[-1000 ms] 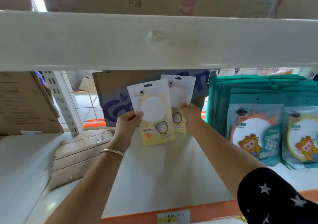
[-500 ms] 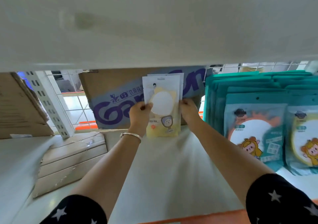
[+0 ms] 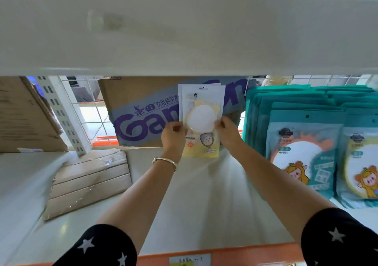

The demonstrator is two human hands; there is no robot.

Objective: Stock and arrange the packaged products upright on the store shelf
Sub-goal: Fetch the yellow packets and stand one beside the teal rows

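You hold the yellow-and-white flat mirror packets [image 3: 201, 122] upright at the back of the white shelf [image 3: 204, 204], your left hand [image 3: 173, 136] and right hand [image 3: 228, 131] pinching their side edges, against the printed cardboard carton [image 3: 143, 110], beside teal packets [image 3: 302, 143].

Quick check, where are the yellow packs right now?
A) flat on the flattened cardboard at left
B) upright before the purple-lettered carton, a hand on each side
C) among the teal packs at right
B: the left hand and right hand pinch the side edges of the yellow packs, which stand upright in front of the carton, left of the teal packs.
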